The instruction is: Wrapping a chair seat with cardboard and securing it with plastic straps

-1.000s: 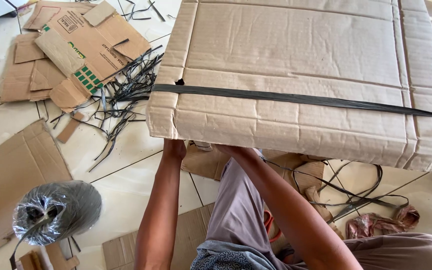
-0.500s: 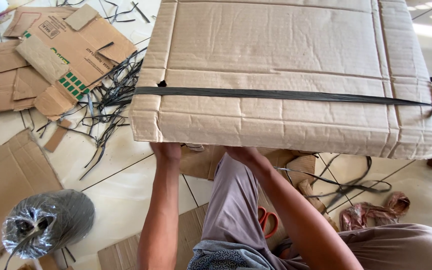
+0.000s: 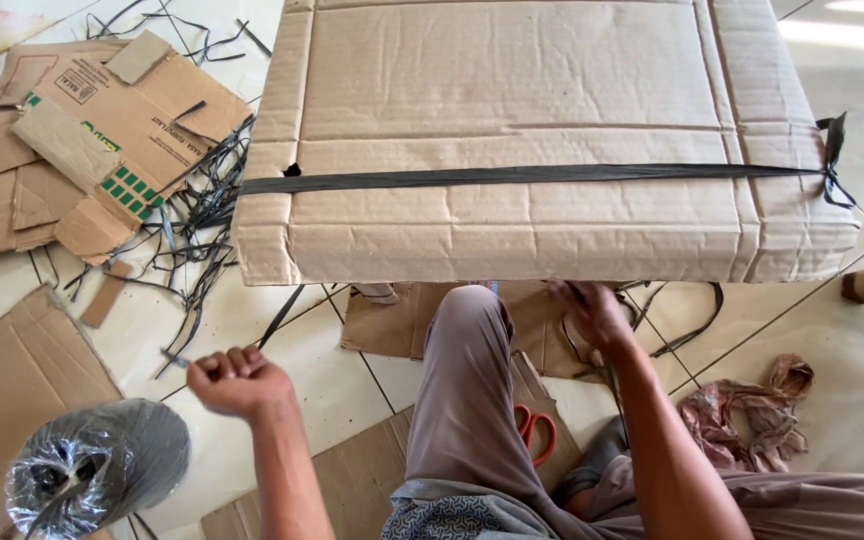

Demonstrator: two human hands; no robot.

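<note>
Left hand lower left, fist closed on thin black strap, its run partly blurred | right hand under box edge, grip hidden, cannot tell | creased corrugated cardboard box fills upper centre, top cut off, flat black band across it, knotted at right.

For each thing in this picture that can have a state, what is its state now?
cardboard bundle: flat, bound by one black strap, knotted at its right edge
black strap: taut across the bundle
left hand: fisted, pinching a thin black strip
right hand: under the bundle's near edge, grip unclear
strap roll: plastic-wrapped
scissors: on the floor, mostly hidden
</note>
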